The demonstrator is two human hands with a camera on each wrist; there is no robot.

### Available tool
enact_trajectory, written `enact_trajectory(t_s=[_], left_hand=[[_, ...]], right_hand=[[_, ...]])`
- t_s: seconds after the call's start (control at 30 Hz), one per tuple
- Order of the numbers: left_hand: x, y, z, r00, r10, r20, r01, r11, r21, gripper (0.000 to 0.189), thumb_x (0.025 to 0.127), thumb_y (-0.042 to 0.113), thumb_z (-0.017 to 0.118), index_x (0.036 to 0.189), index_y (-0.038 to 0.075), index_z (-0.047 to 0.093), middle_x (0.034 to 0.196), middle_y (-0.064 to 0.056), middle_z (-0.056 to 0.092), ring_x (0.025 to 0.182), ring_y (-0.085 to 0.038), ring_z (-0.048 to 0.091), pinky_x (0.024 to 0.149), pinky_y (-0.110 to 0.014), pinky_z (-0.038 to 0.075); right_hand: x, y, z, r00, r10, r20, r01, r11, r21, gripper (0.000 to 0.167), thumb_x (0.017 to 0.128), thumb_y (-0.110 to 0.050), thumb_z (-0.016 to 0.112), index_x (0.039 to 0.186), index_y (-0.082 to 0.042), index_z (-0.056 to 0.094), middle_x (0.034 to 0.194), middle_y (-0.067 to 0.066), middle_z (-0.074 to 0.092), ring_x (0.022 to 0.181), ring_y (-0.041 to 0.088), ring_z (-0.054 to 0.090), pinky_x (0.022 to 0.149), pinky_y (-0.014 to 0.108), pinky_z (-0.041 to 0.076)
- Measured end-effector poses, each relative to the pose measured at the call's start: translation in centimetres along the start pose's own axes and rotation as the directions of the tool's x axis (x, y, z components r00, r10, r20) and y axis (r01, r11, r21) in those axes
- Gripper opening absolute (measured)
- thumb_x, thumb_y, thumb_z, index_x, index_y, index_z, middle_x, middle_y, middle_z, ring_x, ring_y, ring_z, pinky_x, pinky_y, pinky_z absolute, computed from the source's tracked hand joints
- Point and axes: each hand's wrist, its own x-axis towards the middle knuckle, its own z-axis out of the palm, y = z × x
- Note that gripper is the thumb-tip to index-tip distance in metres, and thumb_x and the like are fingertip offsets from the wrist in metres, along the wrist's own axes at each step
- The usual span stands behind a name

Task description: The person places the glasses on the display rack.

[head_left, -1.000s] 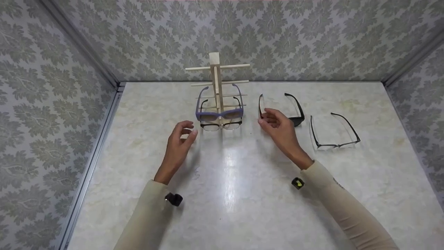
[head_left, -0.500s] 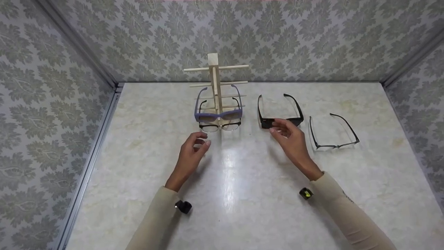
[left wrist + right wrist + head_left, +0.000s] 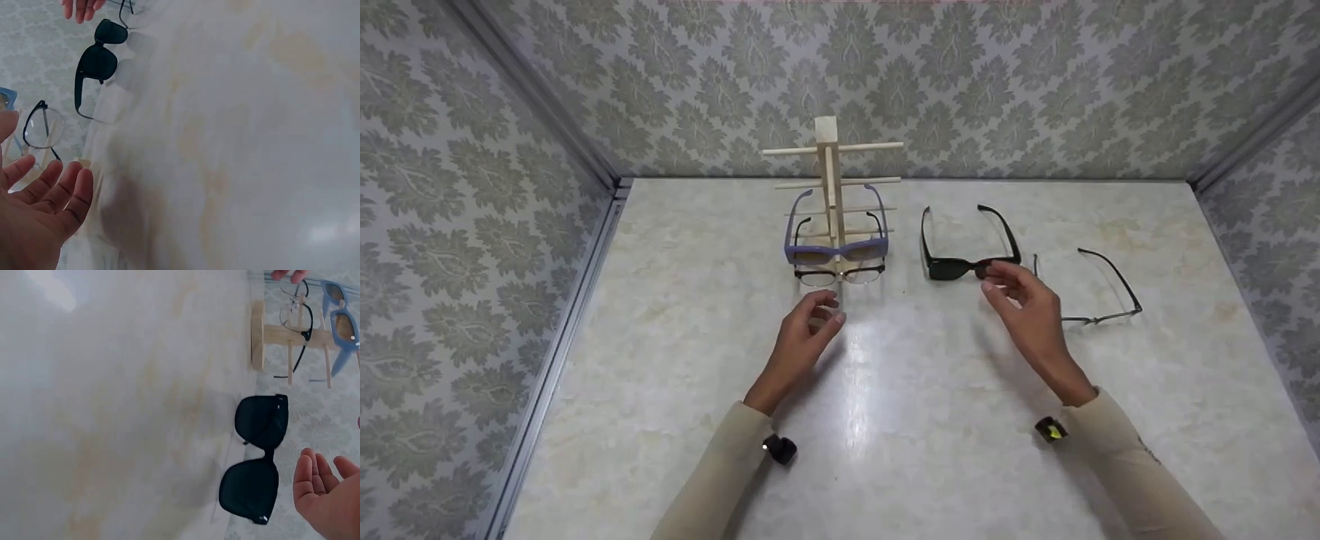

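Observation:
In the head view my left hand (image 3: 802, 337) hovers just in front of the wooden glasses stand (image 3: 826, 131), its fingers loosely bent with nothing in them. On the stand hang blue-purple sunglasses (image 3: 838, 250) and, below them, dark-browed clear eyeglasses (image 3: 817, 278). My right hand (image 3: 1031, 319) is also empty, over the right side of the black sunglasses (image 3: 951, 268), which lie on the table with temples spread. In the right wrist view the fingers appear apart from those sunglasses. Thin-framed eyeglasses (image 3: 1123, 283) lie further right, partly hidden by the right hand.
The pale marbled table (image 3: 675, 375) is bounded by patterned walls (image 3: 975, 82) at the back and sides. Bare pegs (image 3: 874, 146) stick out from the upper stand. A small black wrist camera (image 3: 780, 448) sits by the left sleeve, another (image 3: 1051, 430) by the right.
Both hands have moved to the right and toward the front. The right hand has passed across the black sunglasses, uncovering their left lens. The glasses stay where they were.

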Motion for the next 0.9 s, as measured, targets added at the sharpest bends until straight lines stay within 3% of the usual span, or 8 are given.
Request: enact_trajectory(t_s=[0.3,0.43,0.73,0.9], left_hand=[[0.7,0.2,2.8,0.998,0.038,0.059,-0.036,0.999,-0.036,0.048,0.112,0.027,0.069,0.15,0.0,0.058,0.138,-0.02,0.067,0.117,-0.029,0.07,0.099,-0.051,0.058],[1.2,0.5,3.8,0.996,0.046,0.076,-0.042,0.998,-0.052,0.049,0.112,0.027,0.069,0.151,0.0,0.058,0.138,-0.021,0.067,0.117,-0.03,0.069,0.098,-0.051,0.057],[2.4,1.4,6.2,0.989,0.073,0.126,-0.066,0.996,-0.062,0.051,0.112,0.027,0.068,0.153,-0.002,0.056,0.14,-0.022,0.065,0.115,-0.025,0.068,0.097,-0.045,0.058],[2.9,1.5,7.4,0.986,0.079,0.149,-0.068,0.995,-0.076,0.052,0.113,0.029,0.067,0.154,0.0,0.055,0.141,-0.021,0.064,0.115,-0.024,0.067,0.096,-0.045,0.058]], right_hand=[[-0.3,0.0,-3.0,0.997,-0.015,-0.08,0.009,0.997,-0.079,0.033,0.106,-0.004,0.074,0.138,0.003,0.071,0.132,0.018,0.072,0.115,0.011,0.069,0.096,0.017,0.053],[-0.6,0.2,-4.6,0.995,-0.006,-0.099,-0.005,0.994,-0.106,0.032,0.107,-0.006,0.074,0.138,0.0,0.072,0.132,0.014,0.073,0.116,0.01,0.069,0.096,0.017,0.053],[-1.2,1.0,-8.1,0.986,0.003,-0.169,-0.022,0.994,-0.107,0.031,0.106,-0.006,0.074,0.136,0.003,0.073,0.132,0.018,0.073,0.116,0.011,0.068,0.097,0.016,0.052],[-1.6,1.8,-9.6,0.981,0.01,-0.194,-0.036,0.991,-0.13,0.031,0.106,-0.005,0.074,0.136,0.003,0.074,0.127,0.01,0.075,0.114,0.009,0.069,0.094,0.016,0.052]])
